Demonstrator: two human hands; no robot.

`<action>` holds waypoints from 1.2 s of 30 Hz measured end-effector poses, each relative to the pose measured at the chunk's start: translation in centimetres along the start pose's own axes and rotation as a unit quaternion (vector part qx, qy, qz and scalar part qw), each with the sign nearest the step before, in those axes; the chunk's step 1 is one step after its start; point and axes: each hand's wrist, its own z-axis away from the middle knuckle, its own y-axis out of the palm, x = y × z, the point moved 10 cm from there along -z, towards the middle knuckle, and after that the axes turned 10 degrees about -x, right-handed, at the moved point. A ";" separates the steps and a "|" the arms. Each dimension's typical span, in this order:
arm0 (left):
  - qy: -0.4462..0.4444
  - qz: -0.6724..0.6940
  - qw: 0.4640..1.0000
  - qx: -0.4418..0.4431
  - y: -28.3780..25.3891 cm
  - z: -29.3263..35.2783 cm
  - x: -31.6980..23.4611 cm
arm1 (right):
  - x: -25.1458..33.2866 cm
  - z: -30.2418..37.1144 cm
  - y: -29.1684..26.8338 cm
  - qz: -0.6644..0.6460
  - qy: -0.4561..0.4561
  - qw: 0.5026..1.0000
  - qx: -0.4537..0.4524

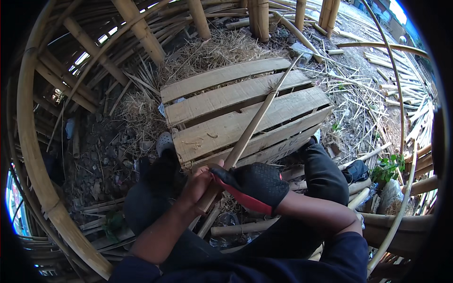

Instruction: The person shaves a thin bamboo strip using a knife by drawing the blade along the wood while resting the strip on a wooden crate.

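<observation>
A long split bamboo strip (251, 126) slants from between my knees up across a slatted wooden crate (207, 141), its thin tip reaching past the crate's far edge. My bare left hand (197, 183) is closed around the strip near its lower end. My right hand (257, 186), in a black and red work glove, is closed with its thumb side against the strip just beside the left hand. The glove hides what lies inside its palm. A small frayed tuft (273, 86) shows on the strip near its far end.
Upright bamboo poles (258, 21) stand behind the crate. Dry straw (203, 54) and cut bamboo pieces (408, 89) cover the ground. A thick curved bamboo pole (33, 137) rises at the left. Thin bent strips (398, 89) and a leafy plant (384, 170) are at the right.
</observation>
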 end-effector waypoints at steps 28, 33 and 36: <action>0.006 -0.106 0.991 -0.076 0.9 0.0 -2.0 | -3.5 0.3 -2.5 -0.392 0.116 0.912 0.034; 0.007 -0.113 0.992 -0.056 0.8 0.1 -2.2 | -4.8 -0.2 -2.7 -0.220 0.073 0.972 -0.025; -0.040 -0.094 0.995 0.009 1.8 0.4 -1.0 | -5.4 -0.7 -4.2 0.032 -0.038 0.997 -0.065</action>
